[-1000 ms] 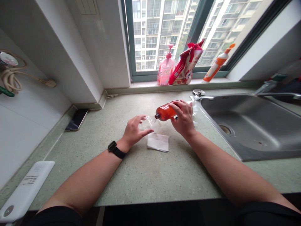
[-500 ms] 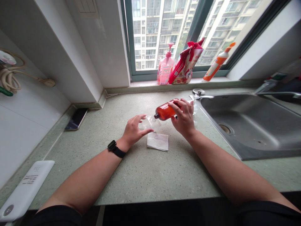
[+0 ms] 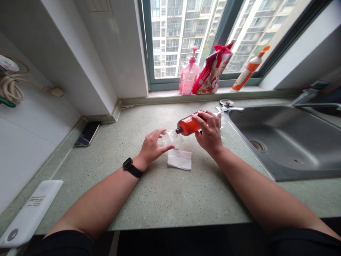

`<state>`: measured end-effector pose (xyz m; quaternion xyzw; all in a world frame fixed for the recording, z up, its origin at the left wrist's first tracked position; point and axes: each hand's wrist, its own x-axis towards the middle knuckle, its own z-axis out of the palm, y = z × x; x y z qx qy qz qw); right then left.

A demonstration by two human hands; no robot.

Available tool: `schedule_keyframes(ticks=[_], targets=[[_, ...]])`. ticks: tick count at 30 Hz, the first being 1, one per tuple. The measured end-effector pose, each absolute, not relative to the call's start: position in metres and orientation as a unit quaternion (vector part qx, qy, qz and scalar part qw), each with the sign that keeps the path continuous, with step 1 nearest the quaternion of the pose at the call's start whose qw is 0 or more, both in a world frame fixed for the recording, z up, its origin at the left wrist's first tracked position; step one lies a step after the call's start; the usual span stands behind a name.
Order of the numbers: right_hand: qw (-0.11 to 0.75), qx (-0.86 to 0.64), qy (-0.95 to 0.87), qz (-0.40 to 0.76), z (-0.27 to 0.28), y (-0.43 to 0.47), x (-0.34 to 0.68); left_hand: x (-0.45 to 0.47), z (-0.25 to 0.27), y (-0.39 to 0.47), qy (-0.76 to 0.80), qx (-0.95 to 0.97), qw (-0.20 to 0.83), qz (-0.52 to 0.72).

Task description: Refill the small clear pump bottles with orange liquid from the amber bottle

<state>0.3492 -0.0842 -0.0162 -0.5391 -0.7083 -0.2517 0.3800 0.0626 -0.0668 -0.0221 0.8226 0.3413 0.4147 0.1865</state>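
Note:
My right hand [image 3: 210, 133] grips a bottle of orange-red liquid [image 3: 188, 125]. The bottle is tipped nearly on its side, its dark threaded neck pointing left and slightly down. Thumb and fingers of my left hand [image 3: 153, 144] curve around a clear plastic container [image 3: 172, 138], whose exact shape is hard to make out. The container's opening is right at the bottle's mouth; whether the two touch, I cannot tell. Just in front of the container lies a folded white tissue [image 3: 179, 159] on the speckled counter [image 3: 157, 199].
Right of my hands is a steel sink [image 3: 290, 142] with a tap handle [image 3: 236, 109]. A pink pump bottle [image 3: 188, 76], a red bag [image 3: 213, 73] and an orange-white bottle [image 3: 246, 75] line the windowsill. At left lie a phone [image 3: 87, 134] and a white power bank [image 3: 33, 213].
Almost nothing differs. The whole view has shifted slightly, while both hands keep their places around the bottle and the clear container.

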Motion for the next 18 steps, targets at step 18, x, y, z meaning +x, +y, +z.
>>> schedule_keyframes(ticks=[18], targets=[[0.372,-0.553,-0.707,-0.236,-0.0163,-0.0845,0.3509,0.0626,-0.0193,-0.0681,0.342,0.823,0.200,0.407]])
